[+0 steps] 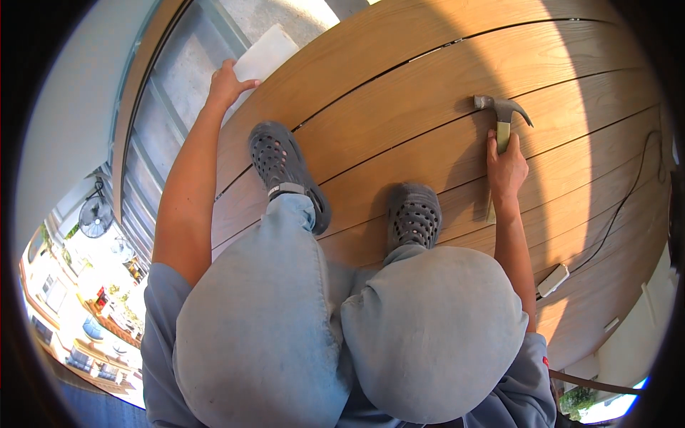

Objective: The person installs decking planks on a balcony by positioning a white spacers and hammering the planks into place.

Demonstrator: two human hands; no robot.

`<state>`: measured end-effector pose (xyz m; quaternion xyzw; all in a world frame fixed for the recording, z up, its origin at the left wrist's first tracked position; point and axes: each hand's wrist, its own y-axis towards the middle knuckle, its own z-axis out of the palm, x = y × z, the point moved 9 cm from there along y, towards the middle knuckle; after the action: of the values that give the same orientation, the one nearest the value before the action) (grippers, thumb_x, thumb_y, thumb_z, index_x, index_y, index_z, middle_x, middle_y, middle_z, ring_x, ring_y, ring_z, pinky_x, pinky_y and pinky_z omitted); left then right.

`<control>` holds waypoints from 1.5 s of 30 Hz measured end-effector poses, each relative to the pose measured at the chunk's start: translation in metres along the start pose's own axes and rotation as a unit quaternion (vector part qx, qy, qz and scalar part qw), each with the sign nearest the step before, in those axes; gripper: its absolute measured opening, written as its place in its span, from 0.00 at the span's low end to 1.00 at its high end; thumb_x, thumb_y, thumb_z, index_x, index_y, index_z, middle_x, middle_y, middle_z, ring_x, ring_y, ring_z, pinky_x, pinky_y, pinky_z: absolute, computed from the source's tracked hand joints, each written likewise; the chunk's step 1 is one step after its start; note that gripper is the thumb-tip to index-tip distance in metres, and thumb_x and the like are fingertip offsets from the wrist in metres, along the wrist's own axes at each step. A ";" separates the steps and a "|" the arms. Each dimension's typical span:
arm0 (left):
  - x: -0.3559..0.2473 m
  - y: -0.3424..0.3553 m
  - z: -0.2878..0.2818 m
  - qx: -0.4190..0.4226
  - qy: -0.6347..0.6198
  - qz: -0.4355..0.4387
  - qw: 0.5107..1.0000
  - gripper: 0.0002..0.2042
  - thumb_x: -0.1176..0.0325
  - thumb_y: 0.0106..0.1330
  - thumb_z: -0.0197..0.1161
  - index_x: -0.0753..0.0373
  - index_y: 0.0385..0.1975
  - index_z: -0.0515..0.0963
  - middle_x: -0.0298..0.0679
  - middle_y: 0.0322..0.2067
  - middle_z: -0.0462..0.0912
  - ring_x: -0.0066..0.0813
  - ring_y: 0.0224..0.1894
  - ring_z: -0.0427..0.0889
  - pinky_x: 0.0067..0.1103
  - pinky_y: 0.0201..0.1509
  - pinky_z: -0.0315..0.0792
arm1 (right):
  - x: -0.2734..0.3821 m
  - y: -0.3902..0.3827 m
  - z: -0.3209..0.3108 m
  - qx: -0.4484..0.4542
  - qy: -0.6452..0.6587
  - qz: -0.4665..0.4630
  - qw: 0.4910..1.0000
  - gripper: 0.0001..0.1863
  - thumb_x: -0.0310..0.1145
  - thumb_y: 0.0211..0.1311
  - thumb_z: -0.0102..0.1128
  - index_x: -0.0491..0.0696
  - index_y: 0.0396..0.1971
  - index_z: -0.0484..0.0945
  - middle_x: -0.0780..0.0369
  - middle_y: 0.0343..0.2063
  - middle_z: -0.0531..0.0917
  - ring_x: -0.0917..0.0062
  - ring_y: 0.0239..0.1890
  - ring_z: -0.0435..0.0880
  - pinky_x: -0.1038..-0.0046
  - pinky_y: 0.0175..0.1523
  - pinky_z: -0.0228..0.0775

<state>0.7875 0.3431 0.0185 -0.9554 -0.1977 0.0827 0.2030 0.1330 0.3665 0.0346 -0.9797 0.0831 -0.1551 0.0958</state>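
On a plank floor (371, 128) crossed by sun and shade, squats in pale jeans (257, 321) and dark clogs (285, 158). Holds a claw hammer (504, 118) in the right grip (507, 175), closed round the handle below the head, claw pointing right. Has the left grip (227, 87) at a white board (271, 53) beyond the floor's edge, thumb and fingers wide apart; cannot tell whether clasping it. Has a white power strip (553, 280) with a black cord (607, 238) at right.

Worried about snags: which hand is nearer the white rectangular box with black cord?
Right. The right hand, gripping a grey-headed claw hammer, is up-left of the box in the picture; the left hand is farther off, at a flat white slab.
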 end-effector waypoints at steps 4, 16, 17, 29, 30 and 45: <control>0.000 0.011 -0.005 -0.011 -0.009 0.084 0.996 0.48 0.47 0.48 0.82 0.65 0.67 0.70 0.62 0.59 0.77 0.58 0.62 0.76 0.39 0.68 0.70 | 0.008 0.002 -0.001 -0.004 0.008 -0.003 1.000 0.22 0.54 0.69 0.62 0.48 0.34 0.74 0.50 0.23 0.84 0.50 0.30 0.85 0.54 0.36 0.75; 0.019 0.017 -0.003 0.023 -0.149 0.049 0.987 0.14 0.59 0.77 0.57 0.62 0.52 0.73 0.51 0.48 0.83 0.46 0.51 0.82 0.31 0.58 0.72 | 0.001 -0.002 -0.008 -0.021 0.066 0.005 0.998 0.20 0.48 0.67 0.66 0.46 0.32 0.71 0.50 0.21 0.82 0.51 0.27 0.84 0.54 0.33 0.74; 0.019 0.017 -0.003 0.014 -0.160 0.056 0.985 0.14 0.59 0.77 0.57 0.62 0.52 0.73 0.51 0.48 0.83 0.46 0.51 0.82 0.31 0.58 0.72 | 0.002 -0.001 -0.010 -0.026 0.072 -0.001 0.997 0.20 0.48 0.67 0.66 0.46 0.32 0.71 0.51 0.20 0.82 0.52 0.26 0.84 0.55 0.32 0.74; 0.028 0.003 -0.022 -0.062 -0.180 0.028 0.981 0.11 0.64 0.78 0.53 0.61 0.52 0.75 0.48 0.46 0.81 0.40 0.49 0.79 0.29 0.59 0.70 | 0.007 -0.011 -0.007 -0.008 0.049 0.014 0.999 0.20 0.48 0.67 0.65 0.46 0.32 0.71 0.51 0.23 0.83 0.53 0.27 0.84 0.55 0.32 0.74; 0.028 -0.005 -0.038 -0.090 -0.192 0.030 0.977 0.12 0.63 0.79 0.52 0.61 0.53 0.75 0.47 0.45 0.81 0.39 0.50 0.78 0.28 0.59 0.69 | 0.004 -0.008 -0.007 0.006 0.045 0.023 0.999 0.20 0.48 0.68 0.64 0.46 0.32 0.71 0.51 0.23 0.83 0.53 0.28 0.85 0.55 0.32 0.74; 0.195 -0.307 -0.208 -0.141 -0.192 -0.147 0.960 0.12 0.65 0.78 0.55 0.63 0.54 0.71 0.39 0.46 0.76 0.29 0.55 0.76 0.22 0.63 0.66 | 0.017 -0.006 0.013 0.058 -0.006 -0.018 0.998 0.23 0.54 0.71 0.59 0.46 0.38 0.73 0.46 0.30 0.84 0.44 0.36 0.83 0.47 0.42 0.73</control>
<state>0.9084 0.6070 0.3200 -0.9008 -0.3812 0.2050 0.0348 0.1543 0.3708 0.0282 -0.9747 0.0553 -0.1556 0.1503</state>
